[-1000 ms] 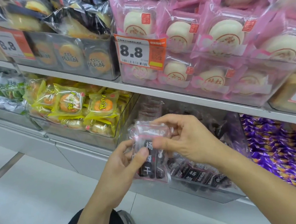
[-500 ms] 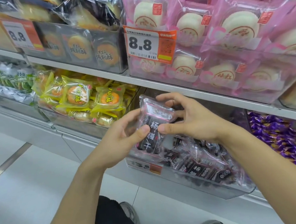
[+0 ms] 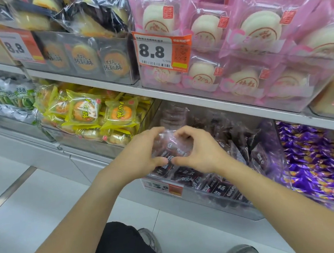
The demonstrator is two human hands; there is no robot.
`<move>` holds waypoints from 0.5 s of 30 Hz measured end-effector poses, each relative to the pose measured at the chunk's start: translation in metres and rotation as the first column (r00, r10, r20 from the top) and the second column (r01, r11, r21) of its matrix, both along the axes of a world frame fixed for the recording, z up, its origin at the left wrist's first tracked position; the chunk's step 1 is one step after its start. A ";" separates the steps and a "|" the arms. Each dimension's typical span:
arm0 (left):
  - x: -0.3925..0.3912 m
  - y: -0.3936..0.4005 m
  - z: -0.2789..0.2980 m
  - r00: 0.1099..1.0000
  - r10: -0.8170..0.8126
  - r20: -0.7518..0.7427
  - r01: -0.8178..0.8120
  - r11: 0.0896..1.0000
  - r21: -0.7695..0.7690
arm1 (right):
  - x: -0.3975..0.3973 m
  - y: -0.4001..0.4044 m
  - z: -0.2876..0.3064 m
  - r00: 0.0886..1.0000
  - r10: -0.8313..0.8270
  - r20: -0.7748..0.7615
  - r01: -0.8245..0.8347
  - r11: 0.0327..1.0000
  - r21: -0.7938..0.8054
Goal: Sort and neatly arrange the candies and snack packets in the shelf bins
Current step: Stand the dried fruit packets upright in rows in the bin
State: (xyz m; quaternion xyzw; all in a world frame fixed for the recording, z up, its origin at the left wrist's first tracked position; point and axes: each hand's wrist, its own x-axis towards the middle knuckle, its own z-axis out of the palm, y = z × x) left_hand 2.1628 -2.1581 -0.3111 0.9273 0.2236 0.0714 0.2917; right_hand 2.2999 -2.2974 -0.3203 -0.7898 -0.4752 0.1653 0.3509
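Both arms reach forward, wrists close together. The left hand (image 3: pixel 144 155) and right hand (image 3: pixel 199 153) have fingers arched over and thumbs tucked under a crinkly clear dark plum packet (image 3: pixel 170 147), each grip clamped on it, thumbs nearly touching. It sits over the clear plastic bin (image 3: pixel 211 200) of matching packets, between glossy yellow pastry packs (image 3: pixel 102 115) and shiny purple candies (image 3: pixel 312 159).

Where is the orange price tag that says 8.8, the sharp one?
The 8.8 price tag hangs top centre on the clear bin of pink-wrapped cakes, upper shelf, above both hands.
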 end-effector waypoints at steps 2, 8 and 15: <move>-0.006 0.000 0.002 1.000 0.024 -0.003 -0.023 0.997 0.074 | -0.013 0.003 -0.005 0.998 0.042 0.053 -0.040 0.998 -0.045; -0.015 -0.003 0.011 0.995 -0.080 -0.061 0.092 0.970 0.226 | -0.022 0.015 -0.018 0.994 0.101 -0.034 -0.105 0.984 -0.146; -0.005 -0.006 -0.006 0.970 -0.167 -0.175 0.218 0.918 0.332 | -0.013 0.002 -0.016 0.974 -0.061 -0.220 0.028 0.989 -0.147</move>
